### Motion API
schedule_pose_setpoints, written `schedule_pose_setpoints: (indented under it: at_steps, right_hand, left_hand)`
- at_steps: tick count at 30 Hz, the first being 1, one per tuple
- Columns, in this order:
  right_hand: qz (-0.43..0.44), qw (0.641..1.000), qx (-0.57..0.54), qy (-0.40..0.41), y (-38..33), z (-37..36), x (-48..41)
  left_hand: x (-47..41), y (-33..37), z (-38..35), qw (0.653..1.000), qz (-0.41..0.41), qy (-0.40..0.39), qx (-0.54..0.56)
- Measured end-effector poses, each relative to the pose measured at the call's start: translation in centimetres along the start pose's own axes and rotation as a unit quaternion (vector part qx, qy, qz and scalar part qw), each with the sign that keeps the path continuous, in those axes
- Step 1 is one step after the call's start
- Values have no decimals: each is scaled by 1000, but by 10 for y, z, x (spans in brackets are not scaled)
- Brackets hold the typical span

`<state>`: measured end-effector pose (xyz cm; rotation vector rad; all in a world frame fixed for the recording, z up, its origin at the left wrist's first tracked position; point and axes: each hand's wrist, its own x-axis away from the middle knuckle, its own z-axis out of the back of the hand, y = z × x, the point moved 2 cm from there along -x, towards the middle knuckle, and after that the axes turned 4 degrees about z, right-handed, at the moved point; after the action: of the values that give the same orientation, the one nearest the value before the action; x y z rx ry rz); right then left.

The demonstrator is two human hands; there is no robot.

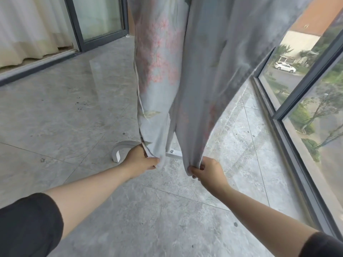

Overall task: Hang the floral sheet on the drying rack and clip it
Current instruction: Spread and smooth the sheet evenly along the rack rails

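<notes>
1. Head view: the floral sheet (159, 71) hung in two panels over the drying rack (171, 152). The rack's top was out of frame, and only its white foot showed between the panels.
2. Our left hand (141, 160) pinched the left panel's bottom corner, and our right hand (209, 171) pinched the right panel's hem.
3. We judged it best to draw both hems down evenly and level them before clipping; we saw no clips.

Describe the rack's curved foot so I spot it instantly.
Follow the floral sheet down its left panel to the left hand gripping its hem. Just left of that hand, on the grey tiles, lies the white curved foot; unlike the flat bolted bracket between the hands, it arches.
</notes>
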<state>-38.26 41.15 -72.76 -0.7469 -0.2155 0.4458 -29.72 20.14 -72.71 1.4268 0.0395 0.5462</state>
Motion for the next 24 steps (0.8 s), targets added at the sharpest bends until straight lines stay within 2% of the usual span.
schedule_pose_setpoints:
  at_steps: [8, 16, 21, 24]
  right_hand:
    - [-13, 998, -66, 3, 5, -26, 8]
    - [22, 991, -133, -7, 2, -49, 10]
    - [43, 993, -97, -52, 4, -58, 10]
    - [34, 995, -78, -52, 9, -61, 10]
  left_hand:
    - [-4, -22, -9, 990, -24, 14, -138]
    - [-10, -49, -12, 984, -29, 28, -174]
    - [-10, -56, -18, 985, -28, 11, -168]
    - [-9, -60, -23, 986, -23, 14, -165]
